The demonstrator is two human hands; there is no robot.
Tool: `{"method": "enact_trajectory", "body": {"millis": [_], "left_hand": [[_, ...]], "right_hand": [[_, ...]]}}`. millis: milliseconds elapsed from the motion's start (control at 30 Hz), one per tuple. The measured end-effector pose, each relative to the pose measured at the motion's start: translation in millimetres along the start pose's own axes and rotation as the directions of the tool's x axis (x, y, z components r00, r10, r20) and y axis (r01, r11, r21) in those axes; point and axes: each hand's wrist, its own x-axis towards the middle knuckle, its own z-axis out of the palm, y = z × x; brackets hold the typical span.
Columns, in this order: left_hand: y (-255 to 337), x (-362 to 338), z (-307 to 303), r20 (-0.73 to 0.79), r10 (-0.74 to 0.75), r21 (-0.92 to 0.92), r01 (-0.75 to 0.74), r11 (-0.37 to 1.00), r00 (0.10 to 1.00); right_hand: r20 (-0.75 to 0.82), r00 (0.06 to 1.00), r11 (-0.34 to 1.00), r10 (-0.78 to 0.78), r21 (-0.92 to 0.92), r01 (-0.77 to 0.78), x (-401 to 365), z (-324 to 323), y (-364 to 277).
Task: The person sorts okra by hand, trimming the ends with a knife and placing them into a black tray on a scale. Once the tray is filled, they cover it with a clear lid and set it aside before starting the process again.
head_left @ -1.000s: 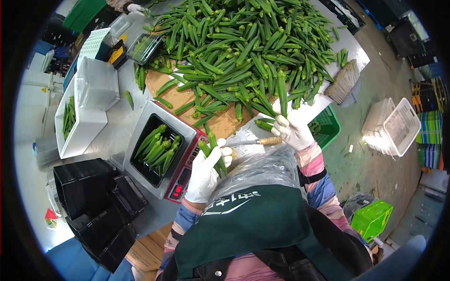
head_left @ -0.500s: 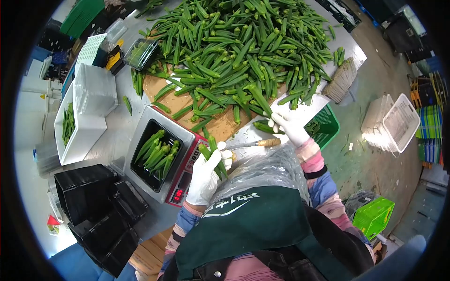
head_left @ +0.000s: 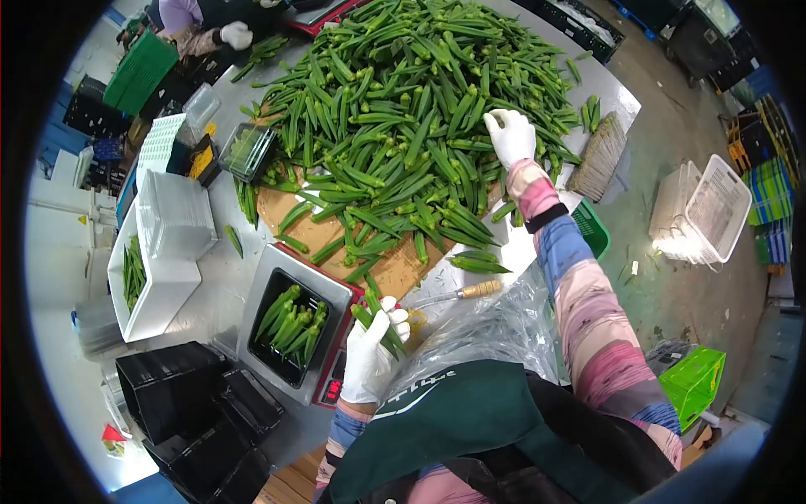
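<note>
My left hand [head_left: 374,343], in a white glove, is closed around a couple of green okra pods [head_left: 369,312] beside the scale. Over the right part of a big okra heap [head_left: 395,126] is my gloved right hand [head_left: 510,137], with its fingers bent and a gap between thumb and forefinger; no pod shows in it. On the weighing scale [head_left: 346,294] sits a black tray [head_left: 290,357] with several okra pods [head_left: 294,326] in it. A knife with a wooden handle [head_left: 480,290] lies near the table edge, below some loose okra [head_left: 478,262].
Black trays [head_left: 172,386] are stacked at lower left. Clear lids [head_left: 175,217] and a white bin [head_left: 159,290] stand behind them. A brush [head_left: 599,155] lies at the right edge, above a green crate [head_left: 593,228]. Another person's gloved hand [head_left: 236,35] is at the far left.
My right hand has moved up and away from the near edge onto the heap, leaving the pod it was holding. My left hand still holds its pods. Another person's hand has come into view.
</note>
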Motion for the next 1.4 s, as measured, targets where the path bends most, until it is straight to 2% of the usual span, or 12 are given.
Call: {"method": "enact_trajectory", "body": {"millis": [167, 300, 433, 600, 767, 900, 967, 1100, 1200, 1233, 1300, 1400], "left_hand": [[2, 1, 3, -0.018, -0.003, -0.02, 0.002, 1.0, 1.0], [-1, 2, 4, -0.03, -0.022, -0.041, 0.021, 0.999, 0.999], [-4, 2, 4, -0.023, -0.029, -0.042, 0.028, 0.999, 0.999], [-3, -1, 2, -0.037, -0.019, -0.064, 0.017, 0.998, 0.999], [-2, -3, -1, -0.047, -0.006, -0.04, 0.005, 0.999, 0.999], [-2, 0, -3, -0.043, -0.004, -0.014, 0.004, 1.0, 0.999], [-1, 1, -2, -0.034, -0.013, -0.026, 0.012, 1.0, 0.999], [1, 1, 3, -0.026, -0.014, -0.027, 0.013, 1.0, 1.0], [0, 0, -1, -0.018, 0.003, -0.04, -0.004, 0.999, 1.0], [0, 1, -2, -0.017, 0.013, -0.045, -0.013, 0.999, 1.0], [1, 0, -2, -0.038, 0.017, -0.05, -0.019, 0.999, 0.999], [1, -2, -3, -0.041, 0.01, -0.073, -0.013, 0.997, 0.999]], "right_hand": [[0.091, 0.988, 0.971, 0.121, -0.218, -0.098, 17, 8, -29], [0.294, 0.945, 0.989, 0.139, -0.083, -0.12, 10, 20, -40], [0.221, 0.926, 0.946, -0.305, -0.042, 0.321, -42, 41, -47], [0.454, 0.754, 0.866, -0.475, 0.087, 0.493, -96, 44, -81], [0.606, 0.735, 0.949, -0.304, 0.261, 0.178, -82, 39, -93], [0.233, 0.961, 0.962, -0.148, 0.26, 0.085, -60, 31, -96], [0.048, 0.947, 0.94, -0.317, 0.148, 0.307, -49, 49, -87], [0.196, 0.931, 0.95, -0.309, 0.015, 0.312, -41, 68, -88], [0.059, 0.97, 0.93, -0.237, 0.304, 0.208, -42, 77, -84], [0.029, 0.986, 0.876, -0.162, 0.464, 0.13, -45, 76, -86], [0.516, 0.852, 0.539, -0.084, 0.743, -0.397, -49, 51, -86], [0.716, 0.67, -0.005, -0.197, 0.683, -0.731, -74, 21, -85]]}}
